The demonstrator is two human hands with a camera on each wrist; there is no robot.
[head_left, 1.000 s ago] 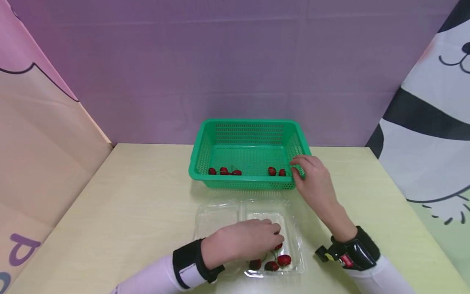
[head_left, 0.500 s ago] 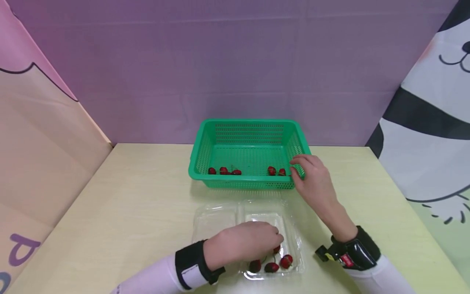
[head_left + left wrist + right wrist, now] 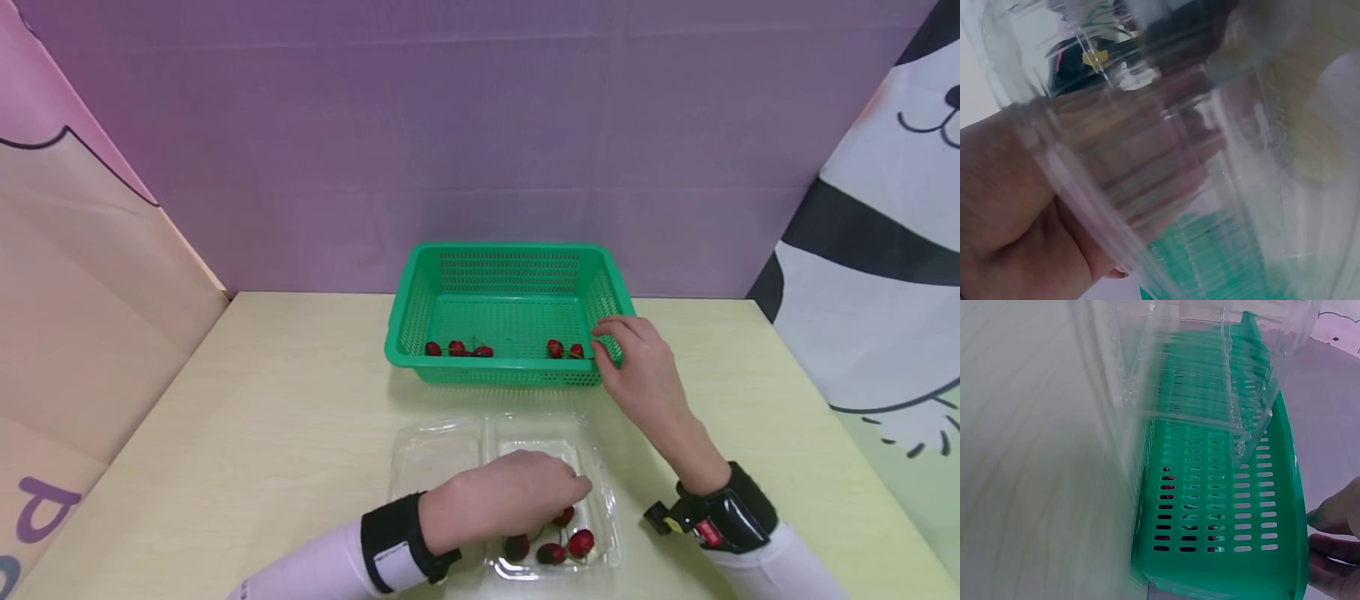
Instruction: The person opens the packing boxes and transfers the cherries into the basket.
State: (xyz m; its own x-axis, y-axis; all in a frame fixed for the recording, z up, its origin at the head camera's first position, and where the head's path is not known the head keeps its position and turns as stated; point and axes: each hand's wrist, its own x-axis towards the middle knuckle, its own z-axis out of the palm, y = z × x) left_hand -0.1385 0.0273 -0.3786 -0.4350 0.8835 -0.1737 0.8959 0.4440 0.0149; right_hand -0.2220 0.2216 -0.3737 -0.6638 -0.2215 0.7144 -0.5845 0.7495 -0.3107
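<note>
In the head view my left hand (image 3: 506, 493) reaches over the right half of a clear plastic clamshell box (image 3: 609, 500), with fingers bent down. Right under its fingertips lies a cherry (image 3: 564, 517); whether the fingers hold one is hidden. Several more cherries, one of them a dark red cherry (image 3: 581, 543), rest along the near side of the box. Clear plastic blurs the left hand (image 3: 1141, 156) in its wrist view. With thumb and fingers, my right hand (image 3: 647, 375) grips the right rim of a green basket (image 3: 510, 372), where several cherries (image 3: 555, 348) lie.
The basket stands behind the box on a pale wooden table (image 3: 292, 400). A purple cloth (image 3: 480, 142) rises along the back edge, and printed cloths flank both sides. The box's other half (image 3: 435, 446) lies spread to the left.
The clamshell box has shifted slightly toward me and left, its cherries with it. My left hand has moved a little over it. The right hand and basket have stayed put.
</note>
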